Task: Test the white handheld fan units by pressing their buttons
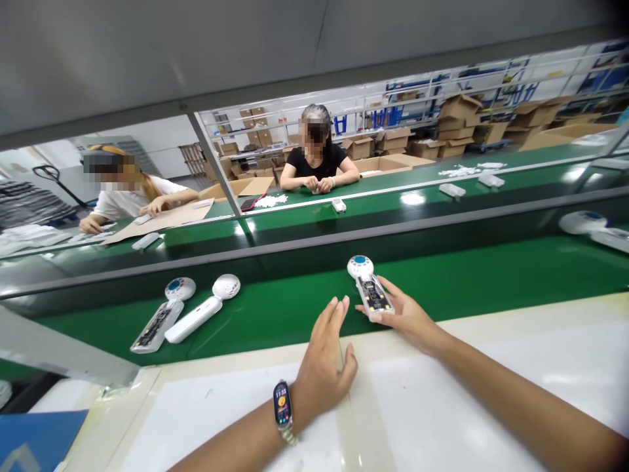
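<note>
My right hand (407, 318) holds a white hand-held device half (369, 288) with a round blue-centred head and an exposed circuit board, at the near edge of the green conveyor belt (466, 278). My left hand (324, 360), a smart band on its wrist, lies flat and open on the white table edge (442, 393), just left of the device and holding nothing. Farther left on the belt lie another open half with its board showing (161, 316) and a closed white shell (201, 309).
A metal rail and upright frame split the line. Across it two people sit at the far belt with small white parts (269, 200), cardboard (162, 218) and boxes behind. Another device (592, 228) lies at far right. A blue sheet (39, 436) is bottom left.
</note>
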`<state>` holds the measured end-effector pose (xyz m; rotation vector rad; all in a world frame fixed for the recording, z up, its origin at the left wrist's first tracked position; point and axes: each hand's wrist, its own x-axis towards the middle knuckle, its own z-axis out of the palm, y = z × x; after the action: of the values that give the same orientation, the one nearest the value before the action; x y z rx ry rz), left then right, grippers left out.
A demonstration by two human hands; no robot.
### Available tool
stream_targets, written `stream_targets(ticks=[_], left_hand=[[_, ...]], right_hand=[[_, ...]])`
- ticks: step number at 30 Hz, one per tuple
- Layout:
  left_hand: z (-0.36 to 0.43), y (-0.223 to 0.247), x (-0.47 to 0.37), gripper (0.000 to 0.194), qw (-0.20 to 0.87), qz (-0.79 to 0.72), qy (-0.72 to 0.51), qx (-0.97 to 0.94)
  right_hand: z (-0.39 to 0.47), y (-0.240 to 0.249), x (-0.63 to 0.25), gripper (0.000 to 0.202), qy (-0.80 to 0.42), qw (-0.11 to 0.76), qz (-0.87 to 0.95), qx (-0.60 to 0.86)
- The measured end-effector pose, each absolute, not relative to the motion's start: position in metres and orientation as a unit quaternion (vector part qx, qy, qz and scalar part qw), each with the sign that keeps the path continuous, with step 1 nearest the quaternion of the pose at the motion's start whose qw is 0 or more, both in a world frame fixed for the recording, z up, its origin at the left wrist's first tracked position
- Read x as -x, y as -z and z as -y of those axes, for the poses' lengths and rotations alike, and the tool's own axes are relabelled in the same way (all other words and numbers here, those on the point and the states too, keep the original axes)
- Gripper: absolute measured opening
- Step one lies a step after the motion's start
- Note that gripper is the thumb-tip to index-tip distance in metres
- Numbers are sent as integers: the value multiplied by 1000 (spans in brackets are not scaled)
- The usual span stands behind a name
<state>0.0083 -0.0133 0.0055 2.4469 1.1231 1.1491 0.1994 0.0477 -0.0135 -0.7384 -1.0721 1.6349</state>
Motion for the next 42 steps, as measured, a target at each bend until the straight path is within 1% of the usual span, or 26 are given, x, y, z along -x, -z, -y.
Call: stream_targets(ticks=[3,6,8,10,12,14,15,16,17,20,24,30,36,39,42], left_hand=[[14,-7,-10,70,81,-374,-380,-842],[13,-7,-11,71,63,-370,-355,-856],[12,-6,-11,71,55,-367,-343,-863],[12,-5,-10,73,55,-361,-336,-868],[12,-5,-9,76,64,-350,-327,-875],[13,-5,-9,80,72,-336,-306,-888],[13,-6,-9,82,75,-326,-290,-897],[14,-6,-9,83,78,-316,-270,-906],[14,-6,-9,83,80,-305,-250,-916],[14,-6,-9,83,92,-288,-204,-931],[12,-6,-8,78,101,-297,-176,-933],[11,-9,-12,66,95,-278,-168,-941],[12,-7,-13,60,84,-315,-175,-929],[11,-7,-12,60,76,-311,-145,-936],[11,-8,-12,57,74,-303,-116,-943]], right_hand=[[-56,19,-205,76,-619,498,466,390],[-53,21,-202,78,-535,466,504,493],[-44,19,-198,74,-457,474,546,518],[-31,14,-193,58,-380,508,596,493],[-19,9,-190,41,-341,517,653,437],[-9,6,-187,29,-352,472,717,373],[-5,5,-185,27,-367,442,742,345],[-3,6,-184,29,-384,415,759,322],[-1,7,-183,35,-406,393,765,308],[-1,9,-179,51,-486,357,733,313],[-3,6,-177,55,-546,335,686,344],[-2,-1,-179,61,-550,329,686,345],[-2,-1,-181,52,-519,364,695,338],[-2,-1,-180,50,-520,371,690,339],[-3,1,-178,52,-524,374,680,350]])
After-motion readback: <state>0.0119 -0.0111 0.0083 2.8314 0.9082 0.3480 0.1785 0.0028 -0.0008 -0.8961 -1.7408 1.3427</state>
